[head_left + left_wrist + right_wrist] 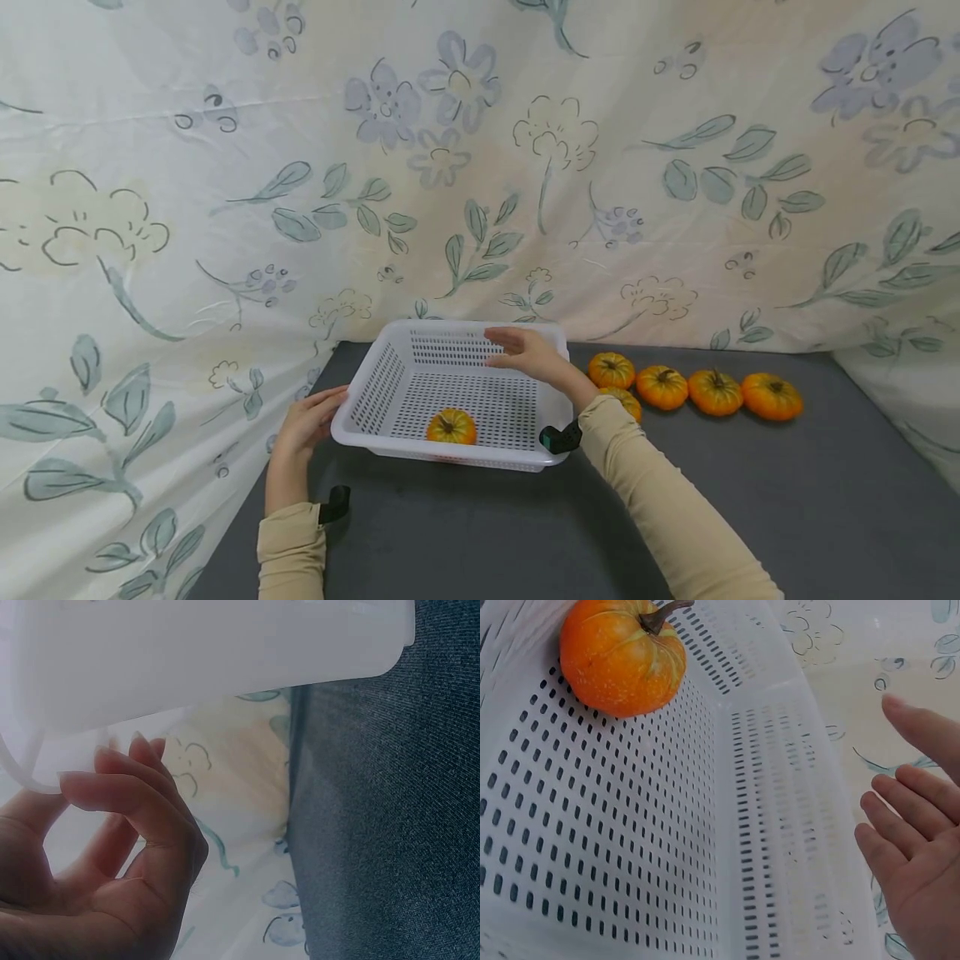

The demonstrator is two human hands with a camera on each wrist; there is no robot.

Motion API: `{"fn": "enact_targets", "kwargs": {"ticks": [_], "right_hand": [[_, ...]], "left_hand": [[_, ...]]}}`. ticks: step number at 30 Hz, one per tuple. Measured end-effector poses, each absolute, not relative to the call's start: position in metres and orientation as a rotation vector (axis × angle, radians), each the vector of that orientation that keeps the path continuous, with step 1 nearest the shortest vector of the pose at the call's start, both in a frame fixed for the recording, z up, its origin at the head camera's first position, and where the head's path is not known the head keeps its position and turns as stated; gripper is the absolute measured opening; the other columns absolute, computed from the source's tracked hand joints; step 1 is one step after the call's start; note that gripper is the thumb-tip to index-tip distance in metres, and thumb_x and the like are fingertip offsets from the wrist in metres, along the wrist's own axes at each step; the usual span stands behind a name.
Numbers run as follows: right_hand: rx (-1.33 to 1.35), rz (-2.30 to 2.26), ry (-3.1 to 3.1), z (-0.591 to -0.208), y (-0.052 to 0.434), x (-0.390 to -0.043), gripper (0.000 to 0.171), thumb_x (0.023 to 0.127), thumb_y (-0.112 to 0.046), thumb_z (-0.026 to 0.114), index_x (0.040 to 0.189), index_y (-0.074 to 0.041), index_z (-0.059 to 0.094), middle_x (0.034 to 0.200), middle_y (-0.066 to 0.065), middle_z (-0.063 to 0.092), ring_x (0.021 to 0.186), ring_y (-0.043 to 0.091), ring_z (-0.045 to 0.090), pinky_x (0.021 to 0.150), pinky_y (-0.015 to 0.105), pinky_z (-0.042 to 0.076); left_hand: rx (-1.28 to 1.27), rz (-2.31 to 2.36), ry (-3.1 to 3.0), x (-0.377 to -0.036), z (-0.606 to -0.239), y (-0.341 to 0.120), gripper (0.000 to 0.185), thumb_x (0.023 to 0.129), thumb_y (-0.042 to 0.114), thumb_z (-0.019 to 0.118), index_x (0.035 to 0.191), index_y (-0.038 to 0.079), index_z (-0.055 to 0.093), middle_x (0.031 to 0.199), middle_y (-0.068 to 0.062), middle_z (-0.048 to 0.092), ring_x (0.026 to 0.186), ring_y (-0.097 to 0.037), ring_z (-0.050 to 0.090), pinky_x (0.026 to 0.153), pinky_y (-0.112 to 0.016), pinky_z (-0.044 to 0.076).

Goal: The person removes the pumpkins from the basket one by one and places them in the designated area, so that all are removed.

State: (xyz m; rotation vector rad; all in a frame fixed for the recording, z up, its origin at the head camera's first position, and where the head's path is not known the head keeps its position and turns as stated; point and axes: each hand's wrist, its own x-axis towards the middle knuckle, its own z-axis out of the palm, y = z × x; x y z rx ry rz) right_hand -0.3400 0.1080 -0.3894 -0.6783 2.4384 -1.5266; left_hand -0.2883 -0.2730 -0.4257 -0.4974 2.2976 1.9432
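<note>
A white perforated basket stands on the dark grey table. One small orange pumpkin lies inside it near the front wall, and it also appears in the right wrist view as the pumpkin on the basket floor. My right hand hovers over the basket's back right part with straight fingers, holding nothing. My left hand is at the basket's left front corner. Its loosely curled fingers lie just under the basket's rim without clasping it.
Several more small orange pumpkins lie in a row on the table right of the basket, and one is partly hidden behind my right forearm. A floral cloth hangs behind and drapes down both sides.
</note>
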Motion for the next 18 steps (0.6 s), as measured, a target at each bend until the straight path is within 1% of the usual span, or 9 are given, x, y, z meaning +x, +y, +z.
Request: {"fn": "enact_targets", "kwargs": {"ticks": [4, 7, 12, 18], "right_hand": [[-0.655, -1.509, 2.415, -0.394, 0.103, -0.342, 0.065, 0.090, -0.027, 0.070, 0.147, -0.011, 0.043, 0.152, 0.009, 0.043, 0.144, 0.029, 0.038, 0.115, 0.046, 0.033], [-0.639, -1.498, 2.385, -0.397, 0.099, -0.344, 0.064, 0.091, -0.027, 0.070, 0.146, -0.011, 0.044, 0.152, 0.009, 0.044, 0.143, 0.029, 0.040, 0.114, 0.047, 0.034], [-0.610, -1.460, 2.284, -0.403, 0.093, -0.346, 0.063, 0.092, -0.028, 0.067, 0.148, -0.012, 0.042, 0.153, 0.009, 0.043, 0.143, 0.027, 0.040, 0.115, 0.047, 0.034], [-0.619, -1.396, 2.164, -0.406, 0.086, -0.345, 0.060, 0.094, -0.025, 0.065, 0.147, -0.008, 0.042, 0.153, 0.013, 0.042, 0.142, 0.029, 0.040, 0.115, 0.049, 0.032]], "left_hand": [[-0.515, 1.929, 2.305, -0.288, -0.426, -0.273, 0.059, 0.088, 0.037, 0.072, 0.137, 0.008, 0.056, 0.100, 0.014, 0.067, 0.086, -0.002, 0.064, 0.075, -0.024, 0.051], [-0.516, 1.927, 2.309, -0.288, -0.427, -0.273, 0.059, 0.087, 0.037, 0.073, 0.137, 0.008, 0.057, 0.101, 0.013, 0.067, 0.086, -0.003, 0.064, 0.075, -0.024, 0.051], [-0.512, 1.924, 2.319, -0.289, -0.427, -0.274, 0.061, 0.087, 0.039, 0.073, 0.137, 0.008, 0.057, 0.102, 0.012, 0.067, 0.088, -0.005, 0.064, 0.075, -0.024, 0.051], [-0.505, 1.918, 2.335, -0.289, -0.428, -0.273, 0.061, 0.087, 0.038, 0.072, 0.137, 0.006, 0.056, 0.104, 0.010, 0.066, 0.088, -0.006, 0.063, 0.075, -0.024, 0.051]]}}
